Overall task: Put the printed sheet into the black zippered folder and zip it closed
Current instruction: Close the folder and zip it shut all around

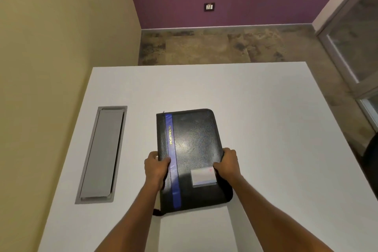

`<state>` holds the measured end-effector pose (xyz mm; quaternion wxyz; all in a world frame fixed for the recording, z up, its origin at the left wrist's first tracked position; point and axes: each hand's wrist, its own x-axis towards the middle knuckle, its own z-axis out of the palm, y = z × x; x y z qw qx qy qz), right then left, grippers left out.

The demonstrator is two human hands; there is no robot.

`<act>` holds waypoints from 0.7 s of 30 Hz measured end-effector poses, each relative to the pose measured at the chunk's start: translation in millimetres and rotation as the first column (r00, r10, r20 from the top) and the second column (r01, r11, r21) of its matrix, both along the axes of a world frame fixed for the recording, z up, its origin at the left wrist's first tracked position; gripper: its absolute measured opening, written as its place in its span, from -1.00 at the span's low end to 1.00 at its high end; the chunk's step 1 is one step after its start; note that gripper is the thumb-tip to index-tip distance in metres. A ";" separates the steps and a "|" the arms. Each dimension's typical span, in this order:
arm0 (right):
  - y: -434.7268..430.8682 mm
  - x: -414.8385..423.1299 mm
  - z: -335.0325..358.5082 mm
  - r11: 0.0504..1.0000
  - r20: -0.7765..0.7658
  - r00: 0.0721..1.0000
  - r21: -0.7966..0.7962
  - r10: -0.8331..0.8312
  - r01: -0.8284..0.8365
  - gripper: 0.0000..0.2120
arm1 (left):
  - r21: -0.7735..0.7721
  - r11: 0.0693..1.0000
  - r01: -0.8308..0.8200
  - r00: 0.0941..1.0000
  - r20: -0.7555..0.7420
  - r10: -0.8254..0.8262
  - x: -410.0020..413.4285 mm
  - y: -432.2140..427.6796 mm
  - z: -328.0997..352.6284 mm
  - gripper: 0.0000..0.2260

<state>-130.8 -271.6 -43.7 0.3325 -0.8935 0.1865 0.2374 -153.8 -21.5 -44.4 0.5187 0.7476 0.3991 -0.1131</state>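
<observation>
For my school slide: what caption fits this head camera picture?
Two hands hold a closed black folder on a white table.

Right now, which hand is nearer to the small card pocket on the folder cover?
Right. The right hand grips the folder edge beside the card pocket, thumb touching its corner. The left hand grips the opposite edge, beyond the blue stripe.

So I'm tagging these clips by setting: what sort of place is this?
Probably a small office or meeting room. The white table has a built-in grey cable hatch, a glazed partition stands at the right, and both hands grip a black portfolio folder.
</observation>
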 end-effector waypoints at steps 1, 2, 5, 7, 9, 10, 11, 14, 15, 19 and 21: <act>3.6 5.3 1.0 1.000 0.017 1.000 0.016 -0.010 0.010 -0.53 | -0.007 1.000 -0.006 1.000 0.025 0.006 5.4 3.9 1.8 -0.64; 7.4 11.5 1.9 0.999 0.035 0.999 0.033 -0.019 0.017 -0.54 | -0.004 1.000 -0.014 0.999 0.048 0.014 12.1 8.7 3.5 -0.65; 21.7 36.2 6.7 0.997 0.075 0.997 0.074 -0.031 0.025 -0.54 | -0.005 0.999 -0.036 0.996 0.078 0.036 40.2 26.0 8.4 -0.65; 32.7 55.1 10.5 0.996 0.104 0.994 0.084 -0.033 0.025 -0.53 | -0.002 1.000 -0.030 0.995 0.095 0.030 62.2 38.5 11.2 -0.63; 43.7 76.0 12.6 0.996 0.130 0.991 0.086 -0.028 0.017 -0.51 | 0.004 1.000 -0.030 0.992 0.119 0.029 84.6 50.8 11.8 -0.62; 49.0 86.7 12.7 0.996 0.137 0.990 0.086 -0.027 0.015 -0.51 | 0.003 1.000 -0.030 0.992 0.121 0.029 95.5 56.7 11.9 -0.60; 53.7 96.8 12.0 0.996 0.141 0.990 0.087 -0.027 0.015 -0.51 | -0.005 1.000 -0.030 0.992 0.120 0.030 105.6 62.6 10.9 -0.59; 67.1 122.7 7.6 0.996 0.153 0.988 0.093 -0.019 0.005 -0.50 | -0.031 0.999 -0.030 0.995 0.093 0.033 131.0 78.0 5.7 -0.55; 70.8 129.9 4.4 0.996 0.158 0.987 0.094 -0.015 0.000 -0.50 | -0.037 0.999 -0.032 0.996 0.085 0.035 137.5 82.2 2.7 -0.54; 83.1 147.2 -10.4 0.996 0.140 0.990 0.091 -0.010 -0.002 -0.52 | -0.021 0.999 -0.034 0.997 0.064 0.035 153.6 92.2 -8.2 -0.55; 87.2 148.8 -16.2 0.997 0.120 0.993 0.077 -0.002 -0.007 -0.53 | -0.009 0.999 -0.031 0.997 0.069 0.031 156.6 92.6 -11.5 -0.56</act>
